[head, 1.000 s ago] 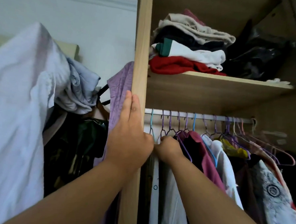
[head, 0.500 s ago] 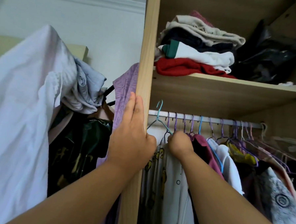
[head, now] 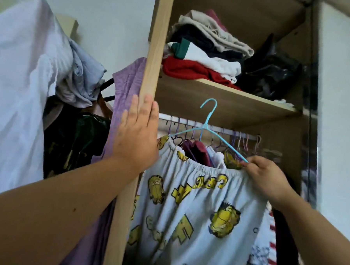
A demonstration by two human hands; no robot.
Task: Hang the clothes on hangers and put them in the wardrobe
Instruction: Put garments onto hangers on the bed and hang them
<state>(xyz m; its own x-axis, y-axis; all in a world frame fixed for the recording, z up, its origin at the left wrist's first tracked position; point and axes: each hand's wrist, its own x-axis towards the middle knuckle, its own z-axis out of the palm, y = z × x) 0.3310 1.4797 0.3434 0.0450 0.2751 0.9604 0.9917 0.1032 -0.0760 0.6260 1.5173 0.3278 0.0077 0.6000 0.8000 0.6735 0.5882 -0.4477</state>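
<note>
Fingers [head: 252,162] of my right hand [head: 269,179] pinch one end of the blue hanger [head: 207,130] together with the waistband of the cartoon-print pyjama trousers [head: 196,204], which are stretched across the wardrobe opening. The hanger's hook stands free in front of the shelf [head: 212,97], above the rail [head: 224,132] and not on it. My left hand [head: 137,138] lies flat on the wardrobe's side panel [head: 153,60], fingers straight and together, steadying me. As I judge it, the step is getting that hook onto the rail. To do it well I should keep the waistband taut, aim for a gap among the purple hangers [head: 236,139], lower until the hook catches, and only then loosen the pinch.
</note>
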